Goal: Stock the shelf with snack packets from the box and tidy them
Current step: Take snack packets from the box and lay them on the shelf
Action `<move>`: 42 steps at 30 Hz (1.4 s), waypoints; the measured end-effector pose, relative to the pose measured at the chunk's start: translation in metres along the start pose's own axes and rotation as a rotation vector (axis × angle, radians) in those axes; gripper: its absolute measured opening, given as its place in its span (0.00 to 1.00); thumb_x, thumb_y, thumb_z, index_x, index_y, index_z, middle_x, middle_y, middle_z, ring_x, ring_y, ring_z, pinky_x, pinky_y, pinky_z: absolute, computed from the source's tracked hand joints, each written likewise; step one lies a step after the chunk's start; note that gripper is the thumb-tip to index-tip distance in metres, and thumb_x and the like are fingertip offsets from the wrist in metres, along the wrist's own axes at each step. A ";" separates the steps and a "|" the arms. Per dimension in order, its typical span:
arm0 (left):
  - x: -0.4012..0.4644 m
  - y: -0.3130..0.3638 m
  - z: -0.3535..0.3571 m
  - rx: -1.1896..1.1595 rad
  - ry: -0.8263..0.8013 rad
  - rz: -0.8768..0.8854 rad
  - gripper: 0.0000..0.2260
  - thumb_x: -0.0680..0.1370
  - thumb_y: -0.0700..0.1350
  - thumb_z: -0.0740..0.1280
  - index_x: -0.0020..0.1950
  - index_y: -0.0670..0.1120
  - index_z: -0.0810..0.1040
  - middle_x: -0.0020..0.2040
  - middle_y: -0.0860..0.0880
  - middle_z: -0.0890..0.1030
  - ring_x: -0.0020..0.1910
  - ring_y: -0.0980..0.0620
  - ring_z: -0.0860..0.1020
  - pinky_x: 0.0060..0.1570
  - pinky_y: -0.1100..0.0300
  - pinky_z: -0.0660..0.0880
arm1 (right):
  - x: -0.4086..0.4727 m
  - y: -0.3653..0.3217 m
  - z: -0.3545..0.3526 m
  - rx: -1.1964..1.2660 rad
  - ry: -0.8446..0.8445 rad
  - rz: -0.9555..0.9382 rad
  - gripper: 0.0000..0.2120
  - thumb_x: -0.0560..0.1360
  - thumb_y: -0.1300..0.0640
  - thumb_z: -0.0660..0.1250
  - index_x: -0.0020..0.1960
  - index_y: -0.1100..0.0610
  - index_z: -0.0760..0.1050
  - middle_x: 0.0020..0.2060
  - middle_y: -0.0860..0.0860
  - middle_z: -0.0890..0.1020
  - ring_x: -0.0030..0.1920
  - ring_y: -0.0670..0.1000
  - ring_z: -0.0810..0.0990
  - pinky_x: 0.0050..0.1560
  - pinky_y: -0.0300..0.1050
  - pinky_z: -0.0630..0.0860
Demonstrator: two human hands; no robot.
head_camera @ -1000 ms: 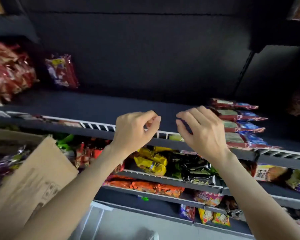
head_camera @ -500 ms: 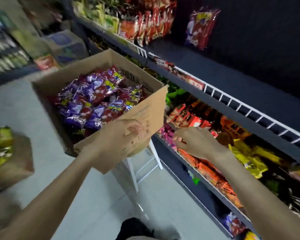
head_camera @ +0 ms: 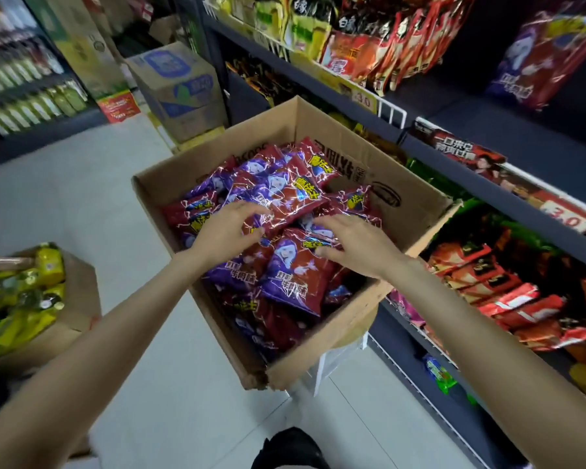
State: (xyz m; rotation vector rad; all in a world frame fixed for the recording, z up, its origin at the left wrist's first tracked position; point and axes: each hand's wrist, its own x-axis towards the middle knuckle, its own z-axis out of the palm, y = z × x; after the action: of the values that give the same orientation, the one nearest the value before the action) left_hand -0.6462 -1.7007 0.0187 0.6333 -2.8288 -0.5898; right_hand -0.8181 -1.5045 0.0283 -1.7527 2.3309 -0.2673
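Two bare forearms are stretched forward and down from the lower corners of the view into an open cardboard box, which is seen tilted, its far corner close to the dark shelf on the right. The box is filled with a loose heap of red and purple snack packets. The left hand is held palm down over the heap, wrist slightly bent, its fingers curved and a little spread, with the thumb below them; one glossy packet is caught by its near edge between thumb and fingers. The right hand is laid lower and flatter, palm down on the packets just right of the left fingertips, its fingers straight, slightly fanned and pointed leftward toward the other hand; the packets are touched but not gripped by it. More packets lie beyond the fingertips of both hands and beneath the wrists. One packet of the same kind is stood upright at the back of the upper shelf board, well beyond and to the right of the right hand. Orange and red packets are stacked on a lower shelf beside the right forearm. A second carton holding yellow-green packs is set on the pale floor, left of the left forearm.
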 end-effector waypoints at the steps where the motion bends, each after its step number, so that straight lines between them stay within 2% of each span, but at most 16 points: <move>1: 0.012 -0.012 0.000 -0.018 -0.013 -0.002 0.16 0.76 0.47 0.67 0.64 0.50 0.74 0.62 0.49 0.76 0.60 0.50 0.74 0.57 0.52 0.73 | 0.015 -0.001 0.004 0.002 -0.040 0.019 0.29 0.77 0.42 0.61 0.74 0.50 0.58 0.67 0.52 0.71 0.66 0.54 0.69 0.62 0.50 0.69; 8: 0.079 -0.056 0.009 -0.081 -0.123 -0.092 0.28 0.76 0.53 0.67 0.73 0.48 0.63 0.69 0.45 0.68 0.68 0.46 0.67 0.65 0.52 0.65 | 0.074 -0.004 0.031 -0.004 -0.376 0.143 0.46 0.70 0.34 0.65 0.77 0.52 0.47 0.73 0.55 0.62 0.71 0.58 0.64 0.68 0.53 0.65; 12: 0.102 -0.059 0.021 -0.093 -0.208 -0.119 0.36 0.74 0.57 0.68 0.76 0.47 0.57 0.73 0.43 0.63 0.71 0.44 0.61 0.68 0.51 0.60 | 0.082 -0.009 0.037 -0.040 -0.445 0.155 0.50 0.68 0.34 0.67 0.78 0.52 0.43 0.75 0.56 0.58 0.72 0.61 0.58 0.71 0.56 0.61; 15: 0.114 -0.059 0.031 0.004 -0.234 -0.113 0.40 0.73 0.60 0.68 0.77 0.46 0.54 0.73 0.43 0.63 0.71 0.43 0.61 0.68 0.49 0.61 | 0.085 -0.011 0.041 -0.034 -0.492 0.184 0.53 0.68 0.34 0.68 0.78 0.55 0.42 0.75 0.59 0.56 0.73 0.63 0.54 0.72 0.57 0.58; 18: 0.122 -0.057 0.036 0.071 -0.204 -0.112 0.42 0.70 0.61 0.70 0.76 0.46 0.54 0.71 0.40 0.64 0.69 0.40 0.64 0.66 0.48 0.64 | 0.089 -0.011 0.044 -0.059 -0.484 0.186 0.53 0.67 0.35 0.70 0.77 0.57 0.44 0.73 0.60 0.60 0.72 0.63 0.57 0.70 0.56 0.61; 21: 0.125 -0.054 0.034 0.007 -0.208 -0.143 0.45 0.66 0.60 0.74 0.75 0.44 0.57 0.70 0.40 0.63 0.68 0.40 0.65 0.65 0.50 0.64 | 0.090 -0.011 0.043 0.001 -0.448 0.193 0.48 0.66 0.37 0.72 0.74 0.60 0.54 0.69 0.58 0.67 0.69 0.60 0.64 0.67 0.53 0.66; 24: 0.121 -0.054 0.029 -0.029 -0.235 -0.100 0.43 0.67 0.60 0.73 0.74 0.47 0.56 0.70 0.42 0.60 0.60 0.40 0.73 0.56 0.50 0.72 | 0.083 -0.009 0.044 0.111 -0.399 0.184 0.36 0.67 0.41 0.74 0.64 0.59 0.63 0.57 0.54 0.73 0.57 0.55 0.71 0.55 0.49 0.71; 26: 0.117 -0.054 0.025 0.003 -0.243 -0.012 0.40 0.70 0.61 0.71 0.73 0.49 0.54 0.68 0.45 0.62 0.47 0.42 0.78 0.44 0.52 0.75 | 0.077 -0.008 0.042 0.212 -0.376 0.191 0.31 0.69 0.45 0.74 0.62 0.55 0.61 0.53 0.53 0.73 0.51 0.53 0.72 0.51 0.50 0.72; 28: 0.114 -0.055 0.023 -0.050 -0.252 0.017 0.33 0.74 0.57 0.69 0.70 0.50 0.54 0.56 0.48 0.71 0.35 0.47 0.75 0.35 0.53 0.70 | 0.071 -0.008 0.037 0.280 -0.393 0.197 0.32 0.71 0.47 0.73 0.64 0.52 0.57 0.50 0.53 0.74 0.46 0.52 0.74 0.46 0.49 0.73; 30: 0.114 -0.060 0.020 -0.217 -0.281 -0.046 0.23 0.77 0.51 0.66 0.65 0.55 0.56 0.44 0.45 0.71 0.31 0.42 0.73 0.36 0.45 0.69 | 0.067 -0.012 0.031 0.310 -0.430 0.214 0.31 0.72 0.48 0.72 0.65 0.51 0.55 0.43 0.54 0.75 0.39 0.51 0.73 0.39 0.48 0.70; 32: 0.116 -0.064 0.020 -0.337 -0.311 -0.113 0.19 0.79 0.49 0.64 0.63 0.58 0.56 0.45 0.45 0.70 0.37 0.40 0.74 0.40 0.45 0.70 | 0.063 -0.015 0.029 0.339 -0.433 0.232 0.32 0.72 0.49 0.72 0.66 0.51 0.56 0.40 0.51 0.73 0.37 0.49 0.71 0.38 0.47 0.69; 35: 0.115 -0.056 0.020 -0.306 -0.349 -0.145 0.24 0.78 0.54 0.64 0.70 0.53 0.58 0.45 0.47 0.73 0.42 0.46 0.74 0.44 0.54 0.68 | 0.053 -0.014 0.027 0.345 -0.416 0.241 0.35 0.72 0.49 0.72 0.71 0.52 0.55 0.48 0.48 0.74 0.43 0.47 0.70 0.39 0.42 0.68; 37: 0.117 -0.048 0.019 -0.231 -0.344 -0.138 0.31 0.76 0.59 0.63 0.74 0.49 0.57 0.55 0.48 0.76 0.55 0.46 0.76 0.52 0.54 0.69 | 0.045 -0.014 0.026 0.313 -0.377 0.239 0.35 0.73 0.48 0.71 0.72 0.52 0.56 0.53 0.49 0.75 0.47 0.48 0.71 0.42 0.43 0.70; 39: 0.120 -0.044 0.018 -0.177 -0.307 -0.102 0.34 0.76 0.59 0.63 0.76 0.45 0.56 0.71 0.45 0.69 0.68 0.45 0.68 0.63 0.53 0.65 | 0.039 -0.014 0.023 0.345 -0.272 0.268 0.32 0.73 0.46 0.70 0.70 0.51 0.58 0.46 0.49 0.76 0.44 0.49 0.73 0.41 0.46 0.71; 40: 0.121 -0.042 0.016 -0.181 -0.282 -0.076 0.33 0.77 0.58 0.64 0.76 0.44 0.58 0.73 0.45 0.66 0.70 0.45 0.66 0.65 0.54 0.63 | 0.035 -0.014 0.021 0.392 -0.199 0.298 0.32 0.73 0.45 0.70 0.70 0.52 0.58 0.43 0.52 0.77 0.41 0.50 0.74 0.40 0.47 0.71; 42: 0.120 -0.037 0.013 -0.247 -0.204 -0.035 0.30 0.76 0.56 0.66 0.73 0.43 0.63 0.70 0.44 0.70 0.68 0.46 0.68 0.66 0.53 0.65 | 0.028 -0.012 0.015 0.506 -0.045 0.374 0.34 0.72 0.41 0.68 0.70 0.52 0.57 0.47 0.56 0.80 0.40 0.52 0.78 0.44 0.52 0.76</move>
State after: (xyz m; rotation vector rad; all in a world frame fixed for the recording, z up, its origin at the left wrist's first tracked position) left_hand -0.7433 -1.7802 0.0025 0.6078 -2.8634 -1.0462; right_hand -0.8104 -1.5354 0.0153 -1.0595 2.2402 -0.6704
